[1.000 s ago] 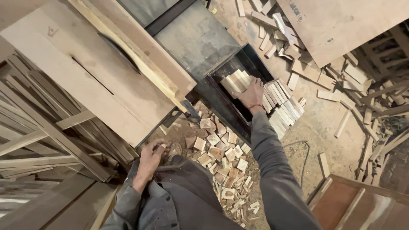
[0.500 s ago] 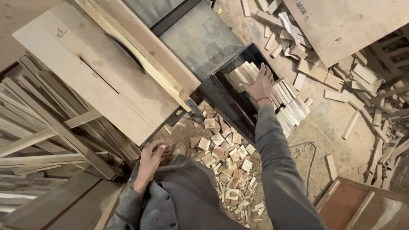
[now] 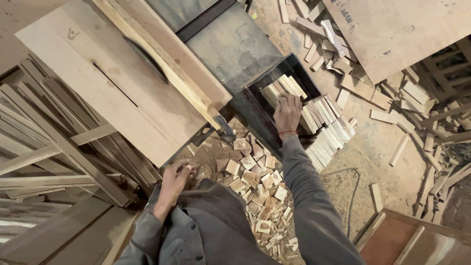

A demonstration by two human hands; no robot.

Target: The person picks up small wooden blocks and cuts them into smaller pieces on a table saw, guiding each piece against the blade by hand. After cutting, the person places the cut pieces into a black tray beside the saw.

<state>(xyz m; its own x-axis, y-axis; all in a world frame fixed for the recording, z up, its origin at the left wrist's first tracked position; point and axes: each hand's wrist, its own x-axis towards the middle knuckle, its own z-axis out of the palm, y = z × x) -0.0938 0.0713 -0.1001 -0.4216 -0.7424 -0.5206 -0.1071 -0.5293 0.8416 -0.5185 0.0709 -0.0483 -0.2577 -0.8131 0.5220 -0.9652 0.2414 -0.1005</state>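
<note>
My right hand (image 3: 287,113) reaches down into a black metal bin (image 3: 300,66) and its fingers rest on the stacked pale wood strips (image 3: 282,88) inside; whether it grips one I cannot tell. More cut strips (image 3: 328,132) lie stacked on the floor just right of the bin. My left hand (image 3: 175,180) is down by my knee, fingers curled against my grey trousers (image 3: 216,221), near the lower edge of the saw table (image 3: 108,88). A pile of small square wood offcuts (image 3: 255,186) lies between my legs and the bin.
A saw blade (image 3: 147,59) sticks up from the plywood table top beside a long wooden fence (image 3: 162,64). Long timber laths (image 3: 54,147) lean at the left. Scattered offcuts and a large board (image 3: 392,29) cover the sawdust floor at the right. A reddish panel (image 3: 417,240) sits bottom right.
My right hand has moved a little further into the bin onto the strips. The view has shifted slightly. My left hand stays by my knee.
</note>
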